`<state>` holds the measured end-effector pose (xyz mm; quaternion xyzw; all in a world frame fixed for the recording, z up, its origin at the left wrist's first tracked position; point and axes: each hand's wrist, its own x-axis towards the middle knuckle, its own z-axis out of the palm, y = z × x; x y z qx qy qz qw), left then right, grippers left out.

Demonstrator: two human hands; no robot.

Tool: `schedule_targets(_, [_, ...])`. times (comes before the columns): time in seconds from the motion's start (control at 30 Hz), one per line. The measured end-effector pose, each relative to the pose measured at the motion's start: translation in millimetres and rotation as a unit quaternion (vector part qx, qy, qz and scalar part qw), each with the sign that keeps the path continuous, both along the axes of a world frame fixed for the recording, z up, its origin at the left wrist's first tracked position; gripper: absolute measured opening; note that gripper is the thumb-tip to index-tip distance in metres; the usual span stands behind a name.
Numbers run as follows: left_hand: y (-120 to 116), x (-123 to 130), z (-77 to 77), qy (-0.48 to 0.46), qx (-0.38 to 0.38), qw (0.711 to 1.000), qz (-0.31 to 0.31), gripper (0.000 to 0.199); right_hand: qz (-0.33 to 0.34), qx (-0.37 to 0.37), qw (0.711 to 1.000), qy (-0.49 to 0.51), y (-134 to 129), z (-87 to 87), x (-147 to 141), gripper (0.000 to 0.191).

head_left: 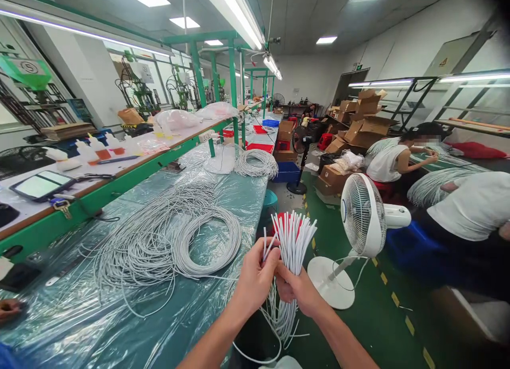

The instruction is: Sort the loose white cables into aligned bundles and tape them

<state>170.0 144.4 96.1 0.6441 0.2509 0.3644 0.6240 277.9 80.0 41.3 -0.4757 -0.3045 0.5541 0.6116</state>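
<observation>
Cable bundle (294, 244) upright before the torso, just off the table (255, 215) edge, closed inside curled fingers of right hand (299, 290); separate strands (266, 248) pinched narrowly between thumb and fingers of left hand (255, 277). Main risk, as judged: slipping or fanning of loose ends at the top, from a slackened right grip. Second risk: snagging or tangling of hanging lengths (283, 318), from crossed loops below the wrists. Possible drag on coil (207, 242) or loose heap (139, 241), if linked by the line passing behind left hand; link impossible to confirm. Right fingertips partly hidden; exact count of pinched strands unclear. At left edge, another person's hand (10, 309) cut off; at right edge, bent co-worker (474, 204) likewise.
</observation>
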Motion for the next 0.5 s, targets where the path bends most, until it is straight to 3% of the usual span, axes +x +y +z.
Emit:
schedule_targets(0.17, [1.2,2.7,9.4,0.111,0.141,0.984,-0.02,0.03,-0.012,-0.003,0.999,-0.031,-1.3,1.2,-1.3,0.06])
schedule_targets(0.33, [-1.2,7.0,8.5,0.161,0.193,0.968,-0.006,0.018,-0.031,-0.012,0.998,-0.061,-2.2,-2.8,2.2,0.058])
schedule_targets(0.5, [-3.0,9.9,10.3,0.189,0.208,0.96,0.018,0.018,-0.026,-0.019,0.998,-0.055,-2.4,-3.3,0.4,0.051])
